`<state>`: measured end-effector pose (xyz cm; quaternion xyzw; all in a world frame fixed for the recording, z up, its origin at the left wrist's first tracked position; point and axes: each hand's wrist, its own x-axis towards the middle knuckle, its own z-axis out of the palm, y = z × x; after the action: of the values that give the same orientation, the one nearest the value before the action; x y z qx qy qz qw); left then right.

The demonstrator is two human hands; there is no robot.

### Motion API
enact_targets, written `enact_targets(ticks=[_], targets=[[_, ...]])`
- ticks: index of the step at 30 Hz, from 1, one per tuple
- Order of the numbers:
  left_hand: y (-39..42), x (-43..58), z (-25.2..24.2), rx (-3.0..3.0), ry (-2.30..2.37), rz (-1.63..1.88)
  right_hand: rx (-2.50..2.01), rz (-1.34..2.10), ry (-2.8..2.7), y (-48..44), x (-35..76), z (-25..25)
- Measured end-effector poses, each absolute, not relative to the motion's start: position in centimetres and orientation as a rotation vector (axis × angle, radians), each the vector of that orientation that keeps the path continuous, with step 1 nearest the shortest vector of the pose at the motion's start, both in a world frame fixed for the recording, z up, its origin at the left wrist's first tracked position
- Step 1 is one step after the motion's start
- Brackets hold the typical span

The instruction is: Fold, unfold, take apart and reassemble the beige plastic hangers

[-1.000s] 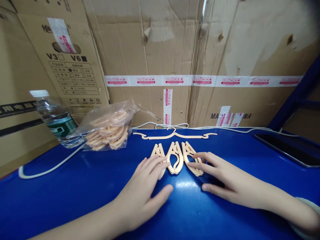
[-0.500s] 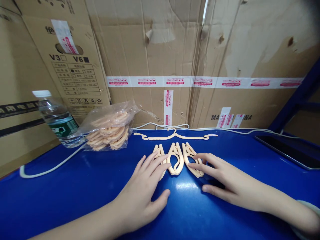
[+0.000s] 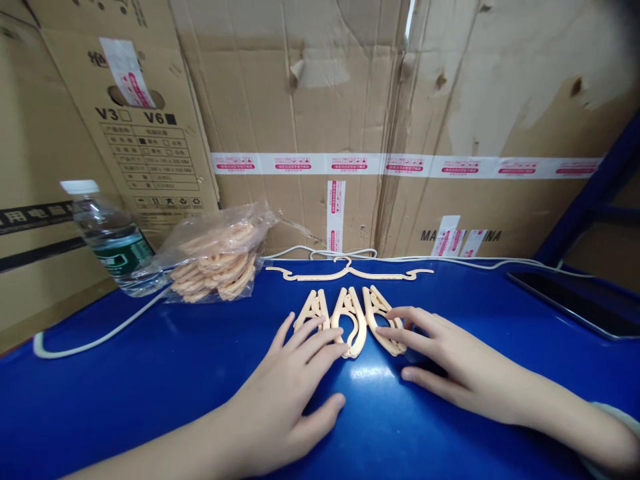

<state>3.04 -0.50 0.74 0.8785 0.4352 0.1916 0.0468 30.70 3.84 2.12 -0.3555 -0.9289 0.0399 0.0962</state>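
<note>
Three folded cream-coloured travel hangers lie side by side on the blue table. My left hand point(image 3: 290, 380) is spread palm down, its fingertips over the lower part of the left folded hanger point(image 3: 322, 305) and at the edge of the middle folded hanger point(image 3: 362, 328). On the other side, my right hand point(image 3: 447, 357) rests with fingers apart, its fingertips on the right folded hanger point(image 3: 371, 313) and its thumb held away from it. Behind these lies an unfolded hanger point(image 3: 320, 277), arms stretched out and hook toward the boxes. My fingers cover part of the left and right folded hangers.
A clear plastic bag of folded hangers point(image 3: 215, 260) sits at the back left beside a water bottle point(image 3: 117, 250). A black phone point(image 3: 575, 303) lies at the right. White cable point(image 3: 95, 347) runs along the table point(image 3: 165, 407). Cardboard boxes point(image 3: 295, 113) wall off the back.
The middle folded hanger has shifted slightly toward me, with my left fingertips at its edge. More of the left folded hanger shows now. My right hand has stayed nearly still.
</note>
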Motion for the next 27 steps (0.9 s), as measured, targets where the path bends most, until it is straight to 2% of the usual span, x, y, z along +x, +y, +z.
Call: enact_targets(ticks=[7,12,18,27], targets=[[-0.7,3.3,1.4,2.68,1.287,0.606,-1.029,0.116,-2.736,3.6,30.6,2.0],[0.0,2.8,1.1,2.579,1.224,0.802,-1.004,0.133,-2.567,4.8,30.9,2.0],[0.9,2.2,0.5,2.32,1.261,1.037,-1.065,0.001,-2.328,9.0,33.5,1.0],[0.8,2.2,1.0,2.227,1.277,1.181,-1.251,0.16,-2.551,13.4,34.2,-0.1]])
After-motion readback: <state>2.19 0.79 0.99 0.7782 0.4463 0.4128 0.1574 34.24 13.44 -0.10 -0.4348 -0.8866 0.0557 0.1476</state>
